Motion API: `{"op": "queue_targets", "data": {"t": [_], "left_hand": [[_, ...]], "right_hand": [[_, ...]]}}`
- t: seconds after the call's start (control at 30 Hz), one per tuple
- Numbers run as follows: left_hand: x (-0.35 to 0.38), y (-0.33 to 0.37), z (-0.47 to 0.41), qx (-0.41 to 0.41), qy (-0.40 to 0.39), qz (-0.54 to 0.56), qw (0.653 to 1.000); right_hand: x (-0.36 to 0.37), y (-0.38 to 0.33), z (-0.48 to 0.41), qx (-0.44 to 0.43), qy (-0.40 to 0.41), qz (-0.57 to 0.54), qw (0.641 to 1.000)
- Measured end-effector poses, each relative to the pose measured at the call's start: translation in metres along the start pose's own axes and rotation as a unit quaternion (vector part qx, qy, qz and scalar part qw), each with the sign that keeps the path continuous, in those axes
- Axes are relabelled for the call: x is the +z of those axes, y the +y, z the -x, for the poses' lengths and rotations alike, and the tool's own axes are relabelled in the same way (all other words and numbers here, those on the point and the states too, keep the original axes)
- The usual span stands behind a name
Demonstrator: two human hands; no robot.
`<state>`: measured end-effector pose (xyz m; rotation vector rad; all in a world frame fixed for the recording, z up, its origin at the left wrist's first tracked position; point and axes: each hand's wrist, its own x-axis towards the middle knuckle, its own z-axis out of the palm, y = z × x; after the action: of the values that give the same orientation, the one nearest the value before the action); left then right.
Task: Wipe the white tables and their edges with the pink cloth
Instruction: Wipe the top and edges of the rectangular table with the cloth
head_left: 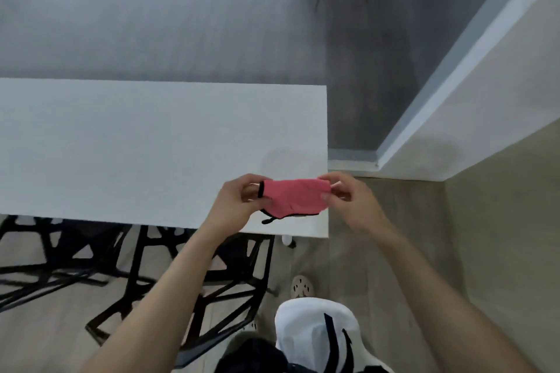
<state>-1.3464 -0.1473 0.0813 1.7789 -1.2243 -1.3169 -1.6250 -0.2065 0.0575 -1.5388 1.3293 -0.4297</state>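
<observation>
Cloth (295, 197): pink, black-edged, stretched above counter (136, 154) corner.
Left hand (239, 206): pinches cloth's left end.
Right hand (351, 200): pinches right end.

I see the pink cloth (295, 197) folded into a small strip, with black trim along its lower edge and a black loop at its left end. The left hand (239, 203) and right hand (351, 200) pinch its ends, holding it level over the near right corner of the white table (136, 145), whose top is long and plain.
</observation>
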Motion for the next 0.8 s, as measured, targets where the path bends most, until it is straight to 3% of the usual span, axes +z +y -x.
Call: {"op": "queue_targets", "data": {"t": [0.1,0.23,0.3,0.4,0.5,0.63,0.8], "left_hand": [[-0.018,0.008,0.02,0.02,0.038,0.012,0.999],[-0.041,0.016,0.05,0.022,0.08,0.074,0.994],[-0.053,0.013,0.068,0.022,0.097,0.092,0.991],[-0.067,0.006,0.096,0.033,0.105,0.104,0.988],[-0.073,-0.001,0.125,0.045,0.085,0.124,0.988],[-0.063,-0.018,0.153,0.062,0.019,0.124,0.99],[-0.028,-0.01,0.156,0.097,0.001,0.085,0.992]], "right_hand": [[0.004,-0.037,-0.006,-0.035,-0.105,0.039,0.993],[0.024,-0.078,-0.014,-0.098,-0.105,0.013,0.989],[0.03,-0.1,-0.011,-0.109,-0.149,-0.01,0.983],[0.042,-0.126,-0.001,-0.127,-0.225,0.045,0.965],[0.051,-0.14,0.01,-0.196,-0.176,0.155,0.952],[0.05,-0.156,0.054,-0.257,-0.131,0.348,0.892],[0.029,-0.149,0.11,-0.251,-0.168,0.316,0.899]]}}
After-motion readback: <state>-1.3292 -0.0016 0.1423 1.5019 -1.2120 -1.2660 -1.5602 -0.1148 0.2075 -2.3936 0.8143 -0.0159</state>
